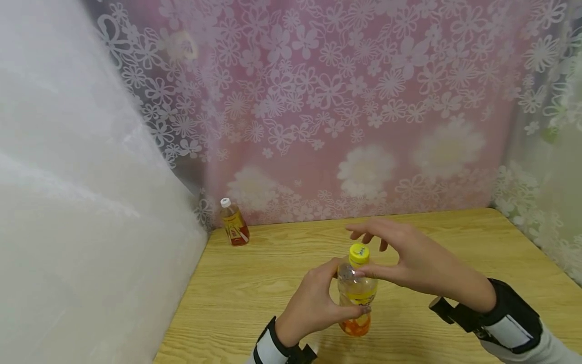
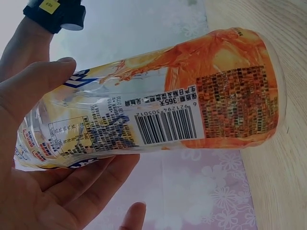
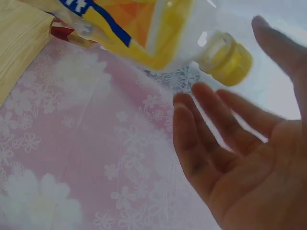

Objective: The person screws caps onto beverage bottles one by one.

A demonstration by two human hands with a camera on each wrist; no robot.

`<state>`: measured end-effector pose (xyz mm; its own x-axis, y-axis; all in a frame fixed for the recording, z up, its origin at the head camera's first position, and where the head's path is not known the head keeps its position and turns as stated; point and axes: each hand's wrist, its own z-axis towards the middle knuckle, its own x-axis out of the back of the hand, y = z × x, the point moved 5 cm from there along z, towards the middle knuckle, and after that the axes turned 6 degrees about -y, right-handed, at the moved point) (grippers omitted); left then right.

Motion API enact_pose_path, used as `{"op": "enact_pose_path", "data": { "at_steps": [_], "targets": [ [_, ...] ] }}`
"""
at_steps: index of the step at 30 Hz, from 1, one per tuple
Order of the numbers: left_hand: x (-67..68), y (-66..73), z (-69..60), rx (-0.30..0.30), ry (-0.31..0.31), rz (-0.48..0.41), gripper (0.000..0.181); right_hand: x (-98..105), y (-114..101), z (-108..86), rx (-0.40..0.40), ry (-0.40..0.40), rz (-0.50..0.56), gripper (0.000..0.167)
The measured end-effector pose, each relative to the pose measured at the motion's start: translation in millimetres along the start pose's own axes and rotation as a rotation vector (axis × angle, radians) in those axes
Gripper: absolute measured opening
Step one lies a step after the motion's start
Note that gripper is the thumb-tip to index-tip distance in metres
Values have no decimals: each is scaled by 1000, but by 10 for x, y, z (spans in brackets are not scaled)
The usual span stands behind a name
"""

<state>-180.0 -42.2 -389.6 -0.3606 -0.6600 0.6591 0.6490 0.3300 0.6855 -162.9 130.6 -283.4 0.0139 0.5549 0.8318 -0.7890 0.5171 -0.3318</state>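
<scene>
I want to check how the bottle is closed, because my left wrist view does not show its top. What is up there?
Observer: A yellow cap sits on top of the plastic bottle.
Operator: Is the cap being gripped?
Observer: No. The right hand is close by it, but its thumb and fingers are spread wide.

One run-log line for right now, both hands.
left hand: holds yellow-capped bottle | right hand: near cap, not gripping | cap: on | white-capped bottle: standing back left
</scene>
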Motion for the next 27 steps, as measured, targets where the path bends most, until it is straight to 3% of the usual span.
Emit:
{"op": "enact_pose_path", "data": {
  "at_steps": [5, 9, 12, 16, 19, 22, 27],
  "targets": [
    [0, -1, 8, 1, -2, 4, 70, 65, -28, -38, 94, -44, 50, 56],
    [-13, -11, 2, -6, 5, -5, 70, 58, -40, -29, 129, -15, 48, 50],
    [-26, -14, -11, -17, 10, -10, 69, -2, -23, -8, 77, 10, -6, 45],
    [-40, -18, -17, -15, 12, -6, 67, -73, 6, -11, -49, -6, -81, 64],
    [-51, -16, -6, -18, 8, 0, 67, -58, 19, -47, -75, -32, -42, 73],
    [-46, -12, -1, -22, 6, 8, 68, -3, 14, -88, -29, -56, 19, 64],
    [-28, -5, 8, -22, 1, 18, 68, 60, -29, -103, 85, -50, 33, 56]
  ]
}}
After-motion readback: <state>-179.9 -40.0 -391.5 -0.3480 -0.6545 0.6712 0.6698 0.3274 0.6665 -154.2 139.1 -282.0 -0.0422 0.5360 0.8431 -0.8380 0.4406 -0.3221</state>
